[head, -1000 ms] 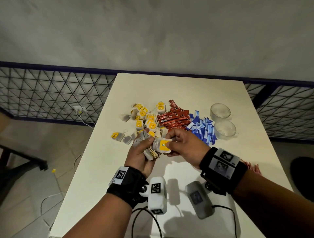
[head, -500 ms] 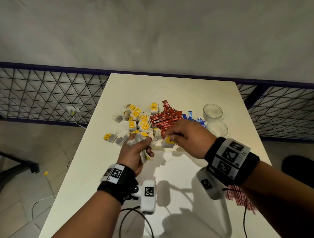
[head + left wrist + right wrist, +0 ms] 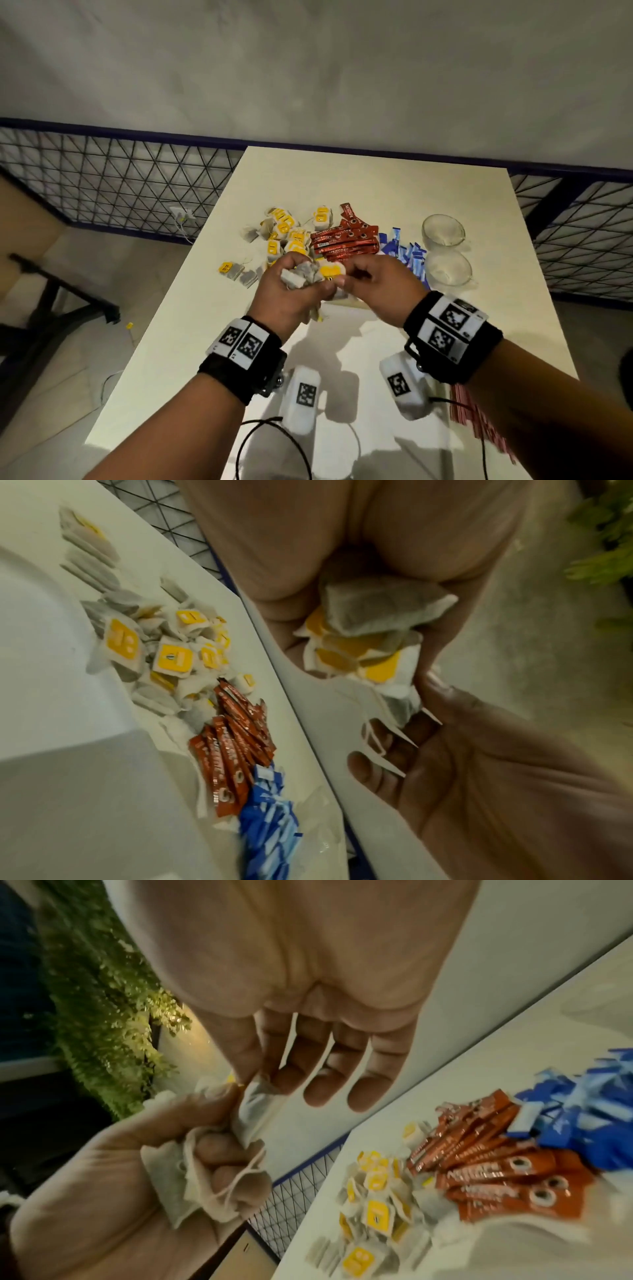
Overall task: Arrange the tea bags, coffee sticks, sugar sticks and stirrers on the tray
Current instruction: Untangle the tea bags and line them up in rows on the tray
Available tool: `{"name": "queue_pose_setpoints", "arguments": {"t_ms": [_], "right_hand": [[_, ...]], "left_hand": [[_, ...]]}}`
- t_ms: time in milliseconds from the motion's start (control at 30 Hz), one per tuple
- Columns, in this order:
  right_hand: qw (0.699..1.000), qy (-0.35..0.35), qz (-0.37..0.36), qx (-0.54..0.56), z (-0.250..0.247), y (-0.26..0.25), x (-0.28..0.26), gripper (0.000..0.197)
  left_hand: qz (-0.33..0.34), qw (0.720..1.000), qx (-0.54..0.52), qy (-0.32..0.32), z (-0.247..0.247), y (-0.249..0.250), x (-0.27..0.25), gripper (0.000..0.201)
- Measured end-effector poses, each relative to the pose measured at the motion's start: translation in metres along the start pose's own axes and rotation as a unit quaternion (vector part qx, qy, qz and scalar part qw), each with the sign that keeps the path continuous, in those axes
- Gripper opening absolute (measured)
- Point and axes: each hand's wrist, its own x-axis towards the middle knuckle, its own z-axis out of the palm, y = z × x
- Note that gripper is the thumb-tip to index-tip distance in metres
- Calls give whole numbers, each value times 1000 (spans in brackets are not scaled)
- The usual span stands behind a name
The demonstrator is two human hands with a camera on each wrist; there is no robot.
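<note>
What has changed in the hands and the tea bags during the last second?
The right hand reached to the pile half a second ago, then came back and now pinches a tea bag against the bunch of tea bags that the left hand grips. The coffee sticks and glass cups stayed.

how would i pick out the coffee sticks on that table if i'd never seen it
On the pale table, look at the row of heaps just beyond the hands. The coffee sticks are the middle heap, between yellow-tagged tea bags and blue sachets. They alone are long, glossy red packets.
</note>
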Motion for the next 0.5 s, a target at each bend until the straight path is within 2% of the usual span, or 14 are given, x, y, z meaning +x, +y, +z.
{"name": "queue_pose_setpoints", "arguments": {"t_ms": [67, 167, 267, 367, 433, 500], "right_hand": [[1000, 7, 14, 22, 9, 4, 1, 26], [993, 27, 33, 113, 26, 4, 7, 22], [990, 17, 57, 126, 39, 8, 9, 15], [976, 46, 110, 181, 71, 6, 19, 13], [956, 67, 164, 235, 94, 13, 27, 17], [936, 73, 215, 268, 122, 24, 36, 19]], "left_hand": [[-8, 1000, 25, 10, -6, -4, -2, 35], [-12, 999, 33, 16, -21, -8, 1, 32], [-12, 999, 43, 20, -31, -8, 4, 31], [-25, 996, 75, 36, -69, -19, 10, 34], [-56, 984, 136, 96, -101, -35, 15, 29], [-112, 946, 280, 122, -132, -55, 19, 25]]}}
